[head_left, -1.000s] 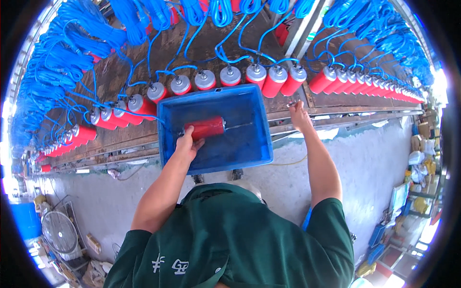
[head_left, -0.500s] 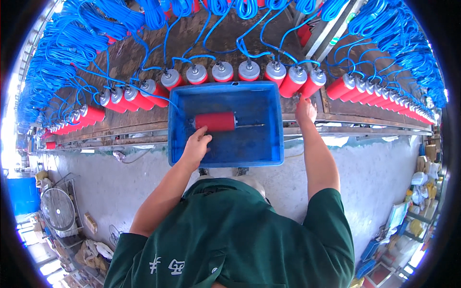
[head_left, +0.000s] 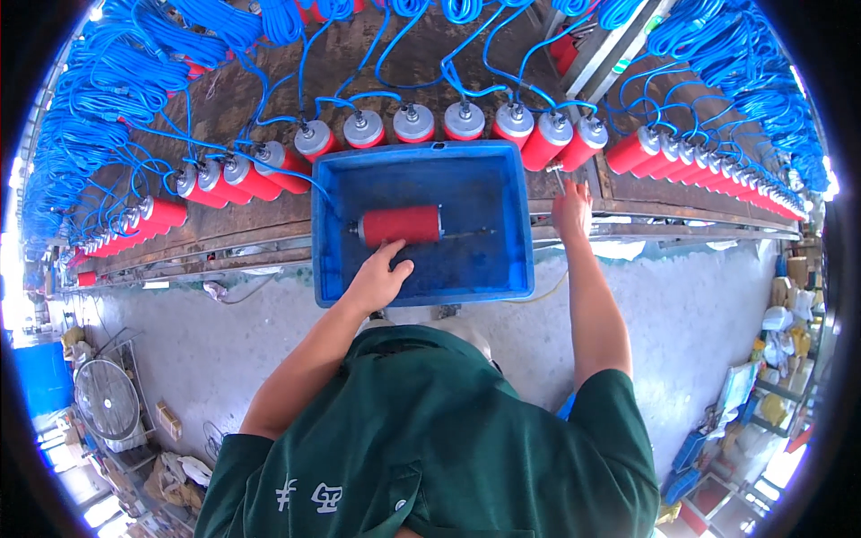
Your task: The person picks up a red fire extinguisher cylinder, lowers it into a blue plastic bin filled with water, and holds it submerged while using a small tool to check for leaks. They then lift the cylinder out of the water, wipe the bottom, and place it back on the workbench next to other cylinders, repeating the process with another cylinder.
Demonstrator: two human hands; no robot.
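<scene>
A red cylinder [head_left: 401,226] with metal end caps lies on its side in a blue plastic tub [head_left: 421,298]. From its right end reaches a thin rod [head_left: 471,234], and a blue cable [head_left: 305,179] crosses the tub's left wall. At the cylinder's lower side is my left hand [head_left: 377,280], thumb and index finger apart, the fingertips against or just beside it. My right hand [head_left: 572,213], right of the tub at the bench edge, has its fingers closed on a thin metal rod [head_left: 560,182]. This rod's far end meets a small metal piece below an upright red cylinder [head_left: 583,146].
Red cylinders with grey caps [head_left: 465,121] stand in a row along the wooden bench [head_left: 395,72], trailing blue cables. Coiled blue cable bundles [head_left: 117,72] fill the back and sides. A metal post [head_left: 619,54] rises at the right. Behind me are a round fan [head_left: 108,399] and shelves.
My left hand has slid right along the cylinder's lower side. My right hand has drawn slightly back from the upright cylinder, and the thin rod now shows. The view has shifted a little.
</scene>
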